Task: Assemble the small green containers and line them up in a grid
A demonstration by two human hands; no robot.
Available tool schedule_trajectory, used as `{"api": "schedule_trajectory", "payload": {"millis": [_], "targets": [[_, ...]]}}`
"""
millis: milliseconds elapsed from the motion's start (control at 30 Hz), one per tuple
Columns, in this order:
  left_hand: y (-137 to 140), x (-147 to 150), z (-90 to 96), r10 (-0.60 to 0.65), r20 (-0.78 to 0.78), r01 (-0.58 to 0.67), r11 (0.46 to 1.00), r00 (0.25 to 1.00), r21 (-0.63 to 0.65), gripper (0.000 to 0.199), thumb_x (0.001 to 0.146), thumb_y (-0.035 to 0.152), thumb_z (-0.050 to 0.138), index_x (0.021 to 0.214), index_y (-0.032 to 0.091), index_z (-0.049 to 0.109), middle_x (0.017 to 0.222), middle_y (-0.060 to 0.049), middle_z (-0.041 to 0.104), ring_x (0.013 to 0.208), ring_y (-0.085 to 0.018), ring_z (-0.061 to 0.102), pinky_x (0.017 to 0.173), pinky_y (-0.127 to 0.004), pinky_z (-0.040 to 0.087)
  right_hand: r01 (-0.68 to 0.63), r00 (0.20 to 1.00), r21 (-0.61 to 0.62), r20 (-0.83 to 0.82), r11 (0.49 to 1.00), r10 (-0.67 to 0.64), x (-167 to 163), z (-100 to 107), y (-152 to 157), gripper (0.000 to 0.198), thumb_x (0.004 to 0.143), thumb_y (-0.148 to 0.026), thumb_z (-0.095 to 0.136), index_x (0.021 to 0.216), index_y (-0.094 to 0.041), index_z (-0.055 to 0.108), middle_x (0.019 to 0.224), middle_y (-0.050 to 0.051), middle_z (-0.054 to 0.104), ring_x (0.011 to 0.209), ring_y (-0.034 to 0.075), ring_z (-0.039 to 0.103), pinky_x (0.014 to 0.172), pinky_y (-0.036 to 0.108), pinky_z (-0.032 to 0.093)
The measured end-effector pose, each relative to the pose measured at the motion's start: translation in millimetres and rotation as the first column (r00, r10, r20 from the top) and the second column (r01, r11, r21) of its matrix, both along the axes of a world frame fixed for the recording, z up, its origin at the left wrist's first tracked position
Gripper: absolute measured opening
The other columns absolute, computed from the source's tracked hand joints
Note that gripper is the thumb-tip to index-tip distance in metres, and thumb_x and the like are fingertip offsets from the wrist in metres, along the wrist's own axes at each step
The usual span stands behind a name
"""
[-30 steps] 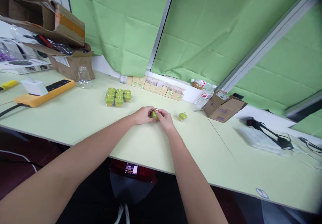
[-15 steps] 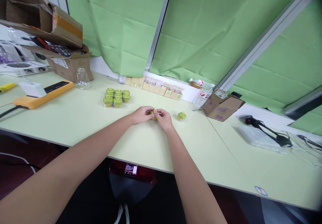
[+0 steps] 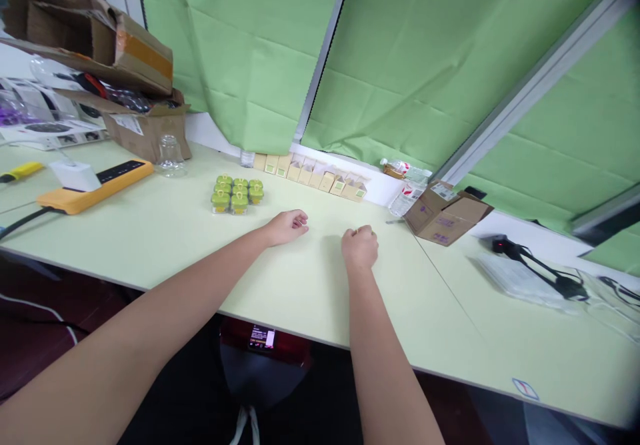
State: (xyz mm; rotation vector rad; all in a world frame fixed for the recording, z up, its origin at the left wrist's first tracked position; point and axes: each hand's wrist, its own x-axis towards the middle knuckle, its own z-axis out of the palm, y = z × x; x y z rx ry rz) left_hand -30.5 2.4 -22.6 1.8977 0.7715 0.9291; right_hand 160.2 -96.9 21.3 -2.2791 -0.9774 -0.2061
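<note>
My left hand [image 3: 288,227] hovers just over the middle of the table [image 3: 295,278], its fingers loosely curled and parted from the thumb, with nothing visible in it. To its right, my right hand [image 3: 361,246] is closed like a fist, back toward me. Whatever it grips is hidden behind the fingers. Neither the small green-lidded container that was between my hands nor the one that stood at the right can be seen now. A cluster of several small clear containers with green lids [image 3: 239,195] stands left of my left hand.
Small cardboard boxes [image 3: 315,175] line the wall. Plastic bottles [image 3: 406,195] and an open carton [image 3: 447,217] are at the right. An orange power strip [image 3: 95,188], a glass jar [image 3: 170,158] and stacked cartons [image 3: 145,128] occupy the left. Black cabled gear [image 3: 540,268] lies far right.
My hands have parted. The right one moved right to where the lone green-lidded container stood and closed there. The left stayed near its place and loosened. The container between them is out of sight.
</note>
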Motion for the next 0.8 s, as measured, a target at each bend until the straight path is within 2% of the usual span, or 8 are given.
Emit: {"api": "schedule_trajectory", "payload": {"millis": [100,200,333,467,633,667,733,800], "targets": [[1,1,-2.3,-0.001,0.005,0.001,1.000,1.000,0.004,0.035,0.074,0.035,0.070,0.103,0.017,0.062,0.105,-0.009,0.067,0.091,-0.017,0.064,0.091,-0.036,0.052,0.105,0.993,-0.039,-0.059,0.994,-0.107,13,5,-8,0.031,0.085,-0.031,0.047,0.108,-0.013,0.059,0.108,0.022,0.060,0.102,0.037,0.058,0.081,0.046,0.045],[1,1,-2.2,0.001,0.000,-0.001,1.000,1.000,0.019,0.033,0.076,0.034,0.068,0.103,0.016,0.062,0.103,-0.009,0.067,0.090,-0.017,0.064,0.090,-0.036,0.052,0.202,0.972,-0.009,-0.124,0.979,-0.201,34,3,-11,0.031,0.085,-0.032,0.049,0.109,-0.015,0.059,0.114,0.023,0.059,0.107,0.038,0.056,0.083,0.048,0.045],[1,0,-0.8,0.001,-0.010,-0.001,0.999,1.000,0.044,0.032,0.076,0.032,0.068,0.103,0.016,0.063,0.102,-0.009,0.068,0.089,-0.017,0.064,0.089,-0.036,0.052,0.173,0.980,0.137,-0.117,0.975,-0.158,59,-10,-7,0.025,0.085,-0.023,0.046,0.102,-0.014,0.063,0.107,0.021,0.061,0.099,0.032,0.059,0.087,0.042,0.044],[-2,0,1.5,0.011,-0.020,-0.010,0.999,1.000,0.042,0.029,0.078,0.030,0.065,0.103,0.015,0.062,0.102,-0.009,0.067,0.088,-0.016,0.064,0.088,-0.035,0.053,0.128,0.987,0.245,-0.131,0.961,-0.098,73,-22,4,0.026,0.084,-0.029,0.049,0.101,-0.014,0.062,0.102,0.019,0.063,0.093,0.030,0.059,0.087,0.041,0.044],[-6,-1,8.7,0.057,-0.035,-0.053,0.993,0.998,0.103,0.022,0.083,0.030,0.060,0.101,0.017,0.062,0.104,-0.008,0.068,0.092,-0.017,0.064,0.086,-0.033,0.053,0.229,0.969,0.441,-0.183,0.868,-0.163,75,-19,10,0.037,0.087,-0.038,0.043,0.110,-0.013,0.058,0.108,0.021,0.060,0.105,0.034,0.055,0.095,0.047,0.040],[-6,-2,11.0,0.089,-0.039,-0.083,0.986,0.995,0.144,0.021,0.084,0.030,0.059,0.101,0.018,0.062,0.105,-0.008,0.068,0.095,-0.018,0.064,0.087,-0.033,0.053,0.221,0.975,0.489,-0.140,0.844,-0.174,72,-17,10,0.037,0.088,-0.037,0.041,0.112,-0.013,0.058,0.112,0.021,0.059,0.109,0.034,0.053,0.099,0.048,0.037],[-6,-5,16.6,0.197,-0.045,-0.178,0.945,0.979,0.275,0.021,0.085,0.030,0.056,0.103,0.019,0.062,0.111,-0.008,0.066,0.104,-0.020,0.062,0.093,-0.036,0.051,0.114,0.988,0.565,0.019,0.817,-0.151,60,-13,9,0.037,0.089,-0.033,0.039,0.114,-0.012,0.056,0.117,0.022,0.057,0.115,0.033,0.050,0.102,0.046,0.034],[-3,-11,22.6,0.355,-0.034,-0.306,0.847,0.934,0.436,0.023,0.086,0.027,0.054,0.107,0.019,0.062,0.117,-0.009,0.063,0.115,-0.023,0.056,0.103,-0.039,0.045,-0.086,0.986,0.542,0.166,0.836,-0.007,43,-12,11,0.034,0.089,-0.031,0.039,0.111,-0.013,0.057,0.111,0.019,0.061,0.107,0.030,0.054,0.097,0.043,0.037]]}}
